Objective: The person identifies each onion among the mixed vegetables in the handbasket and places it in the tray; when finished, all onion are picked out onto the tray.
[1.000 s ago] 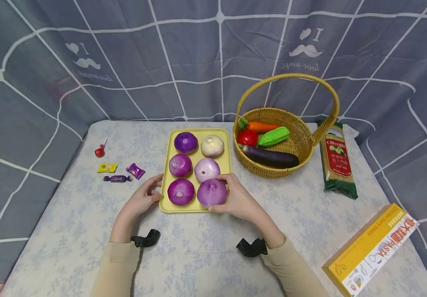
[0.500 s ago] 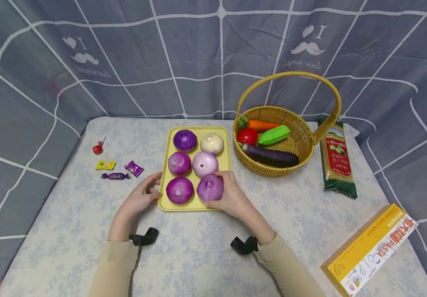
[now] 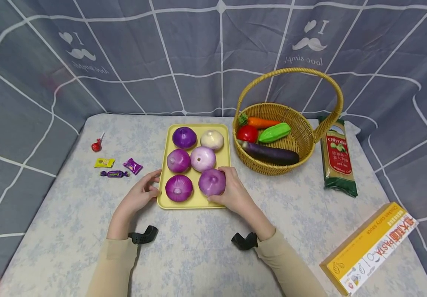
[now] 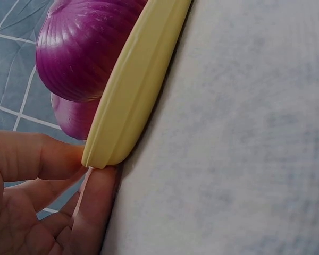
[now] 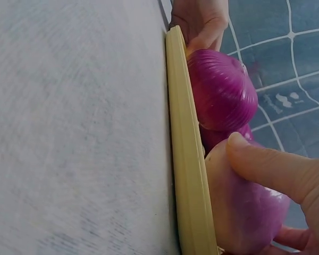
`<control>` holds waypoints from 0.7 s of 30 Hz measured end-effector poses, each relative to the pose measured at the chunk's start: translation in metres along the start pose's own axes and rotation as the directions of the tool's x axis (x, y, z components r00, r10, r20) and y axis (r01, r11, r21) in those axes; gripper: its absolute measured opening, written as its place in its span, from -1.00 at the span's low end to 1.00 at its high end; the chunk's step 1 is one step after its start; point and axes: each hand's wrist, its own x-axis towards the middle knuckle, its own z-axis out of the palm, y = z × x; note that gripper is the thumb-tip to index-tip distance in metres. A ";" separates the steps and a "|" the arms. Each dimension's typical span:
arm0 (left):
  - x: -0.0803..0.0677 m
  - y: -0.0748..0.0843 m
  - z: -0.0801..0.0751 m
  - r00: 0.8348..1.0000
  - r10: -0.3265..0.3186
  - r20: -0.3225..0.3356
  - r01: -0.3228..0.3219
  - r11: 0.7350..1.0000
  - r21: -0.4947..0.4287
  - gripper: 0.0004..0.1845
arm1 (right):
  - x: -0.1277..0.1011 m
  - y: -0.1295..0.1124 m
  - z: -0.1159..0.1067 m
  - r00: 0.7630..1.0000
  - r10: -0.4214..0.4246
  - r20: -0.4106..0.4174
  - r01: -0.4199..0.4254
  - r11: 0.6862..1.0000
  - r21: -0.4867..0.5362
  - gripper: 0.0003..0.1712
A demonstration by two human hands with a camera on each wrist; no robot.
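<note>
Several purple and pale onions fill a yellow tray [image 3: 195,204] on the table. My right hand [image 3: 237,194] grips the purple onion [image 3: 213,181] at the tray's front right corner, thumb at the front side. In the right wrist view that onion [image 5: 247,207] sits close over the tray's rim. My left hand [image 3: 139,194] pinches the tray's left edge, thumb [image 4: 42,156] at the rim and a finger beneath it. A darker purple onion [image 3: 179,188] lies at the front left. Behind the held onion is a pale purple onion [image 3: 203,159].
A wicker basket [image 3: 273,169] with toy vegetables stands behind right of the tray, its tall handle upright. Further right are a pasta bag [image 3: 338,154] and a yellow pasta box [image 3: 369,247]. Wrapped candies [image 3: 115,173] and a lollipop [image 3: 96,145] lie left.
My right hand has moved the front right onion slightly back in the tray. The pale purple onion behind it has shifted back and a little left. My left hand stays at the tray's edge.
</note>
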 end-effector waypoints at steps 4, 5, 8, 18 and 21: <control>0.000 0.000 0.000 1.000 -0.003 -0.004 0.003 1.000 0.000 -0.25 | 0.000 0.000 0.001 1.000 0.010 0.007 -0.010 1.000 0.009 0.14; 0.000 0.000 0.000 1.000 -0.003 -0.005 0.003 1.000 0.000 -0.25 | -0.001 -0.001 0.001 1.000 0.012 0.012 -0.012 1.000 0.010 0.16; 0.000 -0.001 0.000 1.000 0.002 -0.005 -0.002 1.000 0.002 -0.25 | -0.001 -0.002 0.001 0.999 0.019 0.026 -0.019 1.000 0.017 0.19; 0.001 -0.001 0.000 1.000 0.007 -0.011 -0.007 1.000 0.008 -0.24 | -0.001 -0.003 -0.003 0.999 0.033 0.036 -0.034 0.999 0.027 0.24; 0.002 -0.001 0.000 1.000 0.013 -0.008 -0.013 1.000 0.011 -0.24 | -0.001 -0.004 -0.007 0.998 0.040 0.041 -0.042 0.999 0.032 0.26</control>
